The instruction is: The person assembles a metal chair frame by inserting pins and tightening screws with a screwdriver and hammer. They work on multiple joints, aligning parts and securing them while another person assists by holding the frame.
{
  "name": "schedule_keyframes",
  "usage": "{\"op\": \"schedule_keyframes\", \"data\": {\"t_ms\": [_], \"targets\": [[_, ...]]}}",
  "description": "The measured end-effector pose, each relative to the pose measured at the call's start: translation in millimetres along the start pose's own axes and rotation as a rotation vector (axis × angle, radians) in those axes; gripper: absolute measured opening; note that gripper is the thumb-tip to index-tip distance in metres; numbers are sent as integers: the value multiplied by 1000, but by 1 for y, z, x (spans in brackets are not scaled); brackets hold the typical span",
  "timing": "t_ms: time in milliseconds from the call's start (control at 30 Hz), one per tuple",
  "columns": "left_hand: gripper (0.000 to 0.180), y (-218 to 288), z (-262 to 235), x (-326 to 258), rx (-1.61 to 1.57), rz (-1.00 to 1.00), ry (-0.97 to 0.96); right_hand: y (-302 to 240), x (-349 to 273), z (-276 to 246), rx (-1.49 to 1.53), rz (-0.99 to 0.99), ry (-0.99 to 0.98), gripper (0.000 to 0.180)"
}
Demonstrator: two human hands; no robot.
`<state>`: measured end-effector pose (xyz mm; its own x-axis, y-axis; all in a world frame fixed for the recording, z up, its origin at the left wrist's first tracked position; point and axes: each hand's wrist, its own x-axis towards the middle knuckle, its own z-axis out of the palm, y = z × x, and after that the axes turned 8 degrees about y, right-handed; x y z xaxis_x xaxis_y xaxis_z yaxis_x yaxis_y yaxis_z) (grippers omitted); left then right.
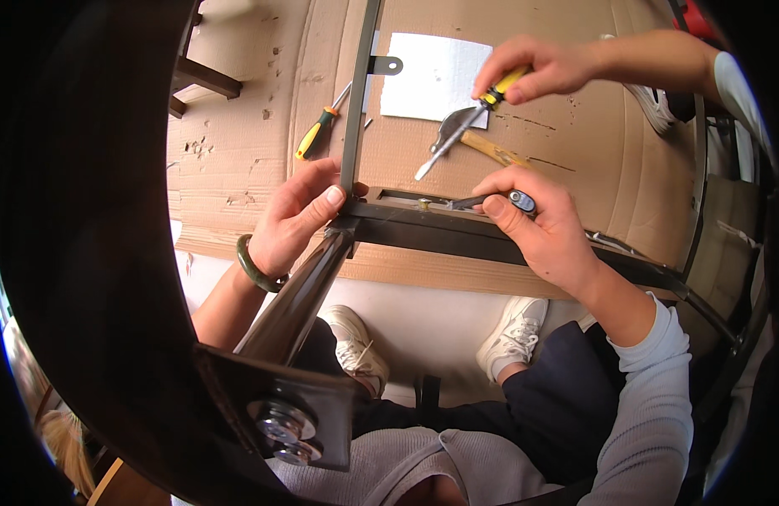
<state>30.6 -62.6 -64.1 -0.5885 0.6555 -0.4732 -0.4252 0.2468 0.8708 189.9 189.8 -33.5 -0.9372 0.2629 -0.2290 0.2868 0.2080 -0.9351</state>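
My left hand (pixel 290 221) is wrapped round the corner of a dark metal frame (pixel 423 226), thumb on the near side of its upright bar. A green bangle (pixel 256 266) circles that wrist. In my right hand (pixel 541 223) is a slim dark tool with a rounded blue-grey end (pixel 522 201); its exact kind is unclear. The tool's tip lies near a small brass-coloured bolt (pixel 424 204) at the frame's rail. From the upper right, another person's hand (pixel 541 67) holds a yellow-and-black flat-blade screwdriver (pixel 492 97), its blade pointing down toward the rail.
A hammer (pixel 491 148) lies on the cardboard (pixel 238 51) beyond the rail, partly over a white foam sheet (pixel 432 72). Another screwdriver (pixel 318 133) rests left of the upright bar. A shiny metal tube (pixel 301 295) runs toward me, near a plate with bolts (pixel 284 422).
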Motion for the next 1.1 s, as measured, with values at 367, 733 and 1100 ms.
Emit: {"op": "schedule_keyframes", "data": {"t_ms": [367,733,1100], "targets": [[37,-3,-1,6,-125,-77,-50,4,1,-3,157,107,-36,22],[35,-4,-1,7,-196,-119,-71,3,-2,0,36,117,42,20],[37,-6,-1,6,-223,-134,-75,1,2,3,-21,137,35,20]]}}
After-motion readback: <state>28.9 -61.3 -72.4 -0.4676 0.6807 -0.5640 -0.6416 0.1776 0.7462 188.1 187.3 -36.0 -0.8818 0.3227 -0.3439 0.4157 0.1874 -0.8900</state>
